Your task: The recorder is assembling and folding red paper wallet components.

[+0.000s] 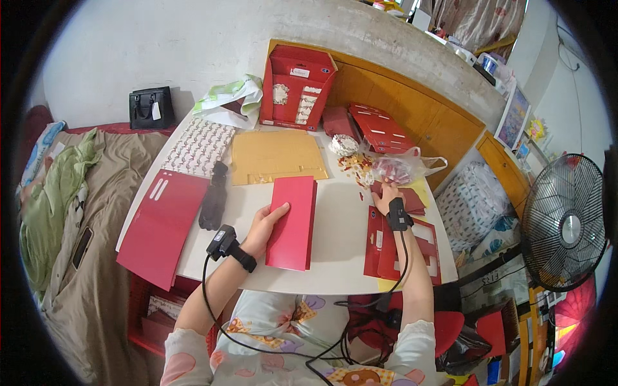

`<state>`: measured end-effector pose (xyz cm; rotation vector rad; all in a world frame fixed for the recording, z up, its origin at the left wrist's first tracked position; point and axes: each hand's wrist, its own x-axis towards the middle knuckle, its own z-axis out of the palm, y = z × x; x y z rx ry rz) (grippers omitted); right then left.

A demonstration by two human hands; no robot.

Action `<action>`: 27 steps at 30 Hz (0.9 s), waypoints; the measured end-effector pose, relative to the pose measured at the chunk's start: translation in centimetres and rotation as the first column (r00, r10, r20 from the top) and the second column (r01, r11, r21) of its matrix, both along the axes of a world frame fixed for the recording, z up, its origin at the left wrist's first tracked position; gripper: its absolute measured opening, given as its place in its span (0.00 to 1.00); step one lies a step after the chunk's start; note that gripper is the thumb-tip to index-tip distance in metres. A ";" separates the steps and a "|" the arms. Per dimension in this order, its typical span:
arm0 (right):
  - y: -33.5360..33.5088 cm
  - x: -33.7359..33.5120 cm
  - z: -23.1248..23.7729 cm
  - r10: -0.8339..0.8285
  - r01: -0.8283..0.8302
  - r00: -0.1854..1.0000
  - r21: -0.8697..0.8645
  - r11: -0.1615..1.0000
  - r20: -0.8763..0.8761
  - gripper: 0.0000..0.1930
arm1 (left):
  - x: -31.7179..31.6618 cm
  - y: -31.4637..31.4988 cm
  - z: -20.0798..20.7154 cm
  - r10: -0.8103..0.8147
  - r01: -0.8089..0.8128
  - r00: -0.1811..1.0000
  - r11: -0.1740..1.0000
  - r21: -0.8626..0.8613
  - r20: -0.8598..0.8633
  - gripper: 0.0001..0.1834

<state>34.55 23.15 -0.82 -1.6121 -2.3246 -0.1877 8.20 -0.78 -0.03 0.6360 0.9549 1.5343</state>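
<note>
My left hand (261, 226) is closed on the left edge of a folded red card (290, 225), thumb on its front. The card stands tilted at the table's near middle. To the right, my right hand (384, 198) reaches to dark red paper pieces (412, 201) beside a clear plastic bag (402, 166). Its fingers are bent together, and whatever lies at their tips is hidden. Below that wrist lie red cut-out card sheets (373, 248). Small red and gold bits (355, 166) are scattered just beyond the right hand, next to a white bundle (343, 145).
Flattened brown cardboard (277, 154), a patterned sheet (198, 145), a dark grey cloth item (213, 196) and large red sheets (164, 225) cover the left side. A red display box (298, 87) stands behind. A fan (570, 225) is at right; black cables hang from both wrists.
</note>
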 end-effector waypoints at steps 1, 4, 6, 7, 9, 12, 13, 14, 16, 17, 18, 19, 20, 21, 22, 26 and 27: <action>0.0 -0.1 0.0 -0.001 0.001 1.000 -0.002 1.000 0.012 0.23 | 0.0 0.0 0.0 0.001 -0.001 1.000 1.000 0.002 -0.003 0.16; 0.6 0.2 -0.5 0.047 -0.047 0.999 0.067 0.997 -0.001 0.21 | 0.2 0.0 0.3 0.004 -0.004 1.000 1.000 -0.001 0.028 0.15; 1.3 0.2 -0.3 0.014 -0.014 1.000 0.010 1.000 -0.001 0.18 | -0.1 0.1 0.0 -0.016 0.016 0.998 1.000 0.000 0.068 0.16; 1.5 0.1 -0.2 -0.016 0.016 1.000 -0.049 0.999 0.001 0.16 | -0.1 0.1 0.0 -0.035 0.035 0.994 0.999 0.002 0.108 0.16; 1.3 0.0 -0.3 -0.023 0.023 0.998 0.013 1.000 -0.053 0.14 | -0.2 -0.7 1.0 -0.088 0.086 0.987 0.996 0.019 0.136 0.16; 1.0 0.2 0.2 -0.042 0.064 0.977 0.102 0.993 -0.209 0.11 | -0.7 -0.5 0.3 -0.119 0.111 0.981 0.992 0.062 0.156 0.17; 0.9 0.4 0.6 -0.054 0.096 0.950 0.123 0.988 -0.308 0.10 | -0.9 -0.3 -0.2 -0.097 0.085 0.984 0.993 0.084 0.150 0.18; 1.2 0.9 0.7 -0.051 0.095 0.949 0.128 0.987 -0.310 0.10 | -1.0 -0.2 -0.5 -0.097 0.084 0.984 0.992 0.089 0.147 0.18; 0.8 1.5 1.5 0.100 0.190 0.812 0.422 0.886 -0.575 0.08 | -0.5 -0.1 -0.5 -0.028 0.011 0.973 0.997 0.075 0.228 0.19; 0.5 2.1 1.8 0.128 0.231 0.703 0.394 0.890 -0.700 0.07 | -0.4 -0.1 -0.4 -0.031 0.014 0.973 0.997 0.076 0.230 0.19; -0.7 1.7 2.8 0.234 0.248 0.648 0.491 0.835 -0.725 0.07 | -0.6 -0.1 -0.3 -0.053 0.050 0.963 0.999 0.018 0.263 0.20; -2.3 1.2 4.0 0.325 0.237 0.560 0.524 0.818 -0.762 0.07 | -0.6 -0.2 -0.3 -0.076 0.091 0.951 0.995 -0.038 0.299 0.20; -3.7 0.7 5.0 0.413 0.228 0.461 0.555 0.800 -0.785 0.07 | -0.7 -0.3 -0.2 -0.071 0.087 0.951 0.995 -0.041 0.300 0.20; -4.6 0.6 5.5 0.468 0.152 0.293 0.524 0.838 -0.834 0.07 | -0.6 -0.3 -0.1 -0.090 0.105 0.945 0.994 -0.030 0.315 0.20; -6.0 -0.1 6.1 0.463 0.145 0.287 0.516 0.844 -0.838 0.07 | -0.7 -0.4 -0.1 -0.100 0.114 0.939 0.993 -0.024 0.328 0.20; -12.4 -3.9 8.0 0.289 -0.096 -0.390 0.351 0.932 -0.874 0.06 | -1.4 -0.3 -1.0 -0.074 0.054 0.953 0.996 0.076 0.294 0.19; -13.7 -4.8 7.7 0.247 -0.121 -0.416 0.322 0.939 -0.875 0.06 | -1.5 -0.3 -1.2 -0.082 0.036 0.948 0.988 0.152 0.307 0.19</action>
